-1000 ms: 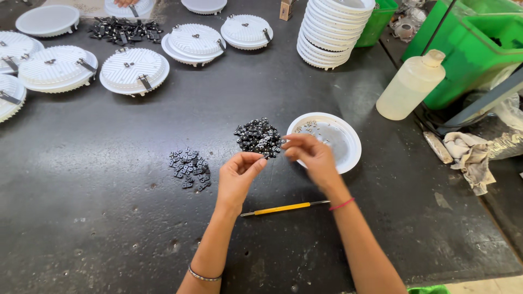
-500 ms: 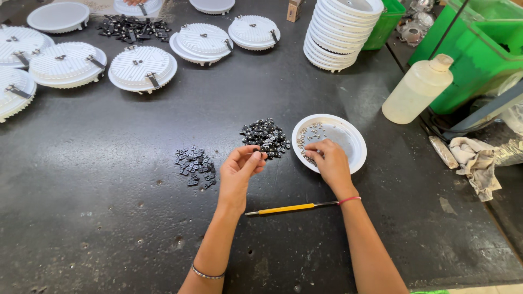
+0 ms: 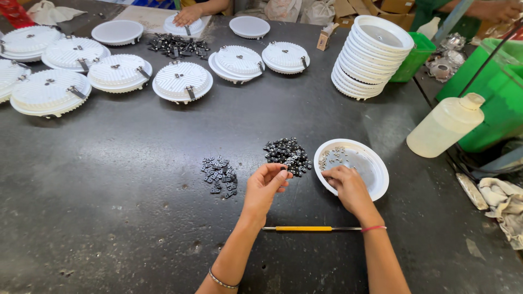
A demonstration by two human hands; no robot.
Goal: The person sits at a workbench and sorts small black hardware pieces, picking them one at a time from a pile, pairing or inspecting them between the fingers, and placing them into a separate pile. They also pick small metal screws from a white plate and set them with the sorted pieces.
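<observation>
Black, tiny clips [image 3: 287, 154] are lying heaped just left of the white dish [image 3: 376, 163]; I'm pinching one in my left hand [image 3: 265, 187], grip closed by its edges, while my right hand [image 3: 346, 184], fingertips together, is picking small, light, slippery screws [image 3: 333, 157] inside the dish.

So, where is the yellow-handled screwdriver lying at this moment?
In the head view, the yellow-handled screwdriver lies flat on the dark table, spanning between the person's two forearms, below the left hand and the right hand.

Small open tan carton [image 3: 327, 37] upright at table's far edge, brown boxes [image 3: 376, 6] behind
</observation>
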